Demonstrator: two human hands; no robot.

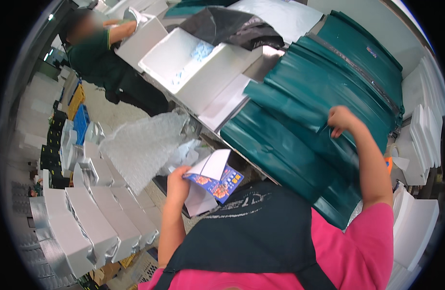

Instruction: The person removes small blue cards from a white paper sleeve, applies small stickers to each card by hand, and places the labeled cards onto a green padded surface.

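In my left hand (178, 185) are several paper sheets, among them a blue printed leaflet (228, 183) with food pictures and writing, and a folded white sheet (212, 163) above it. My right hand (341, 121) pinches the edge of a dark green plastic bag (338, 152), lifting a fold of it above the table. More green plastic bags (317, 87) lie flat in overlapping layers under and beyond that hand. Their surface is glossy and creased.
An open white foam box (204, 81) with blue-and-white packs inside stands on the table. Black plastic (231, 25) lies behind it. A co-worker (106, 61) stands at upper left. Bubble wrap (142, 145) hangs near stacked white foam boxes (88, 221). Foam lids (425, 134) stand at right.
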